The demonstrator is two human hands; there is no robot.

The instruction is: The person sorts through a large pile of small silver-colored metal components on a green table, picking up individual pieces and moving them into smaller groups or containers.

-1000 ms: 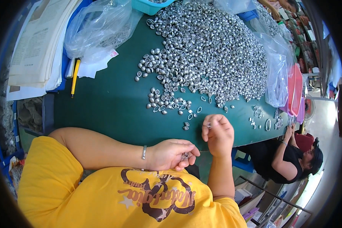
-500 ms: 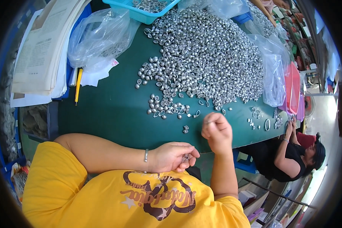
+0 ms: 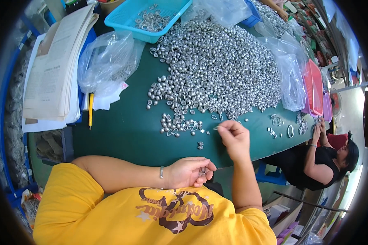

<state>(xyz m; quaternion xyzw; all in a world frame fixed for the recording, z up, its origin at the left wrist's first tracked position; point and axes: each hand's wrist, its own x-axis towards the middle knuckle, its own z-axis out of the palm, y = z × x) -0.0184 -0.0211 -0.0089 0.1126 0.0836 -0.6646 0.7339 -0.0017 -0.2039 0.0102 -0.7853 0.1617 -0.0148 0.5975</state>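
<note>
My left hand (image 3: 191, 172) rests near the table's front edge, palm up, its fingers curled round a few small silvery metal rings (image 3: 202, 171). Just above the green table, to the right, my right hand (image 3: 236, 141) pinches a small silvery metal ring (image 3: 216, 128) between thumb and forefinger. Left of that hand lies a small cluster of loose metal pieces (image 3: 178, 125), some domed and some open ovals. A pair of pieces (image 3: 200, 145) sits apart, nearer to me. Behind them spreads a large heap of the same metal pieces (image 3: 221, 69).
A blue basket (image 3: 151, 36) with metal pieces stands at the back. Plastic bags (image 3: 106, 65), papers (image 3: 53, 73) and a yellow pen (image 3: 90, 110) are at the left. A pink basket (image 3: 313, 87) is at the right, near a seated person (image 3: 321, 163) in black with hands at the table.
The whole view has shifted slightly, showing more of the blue basket. My right hand's fingertips have turned a little leftward, and the pinched ring shows more plainly. My left hand keeps its hold.
</note>
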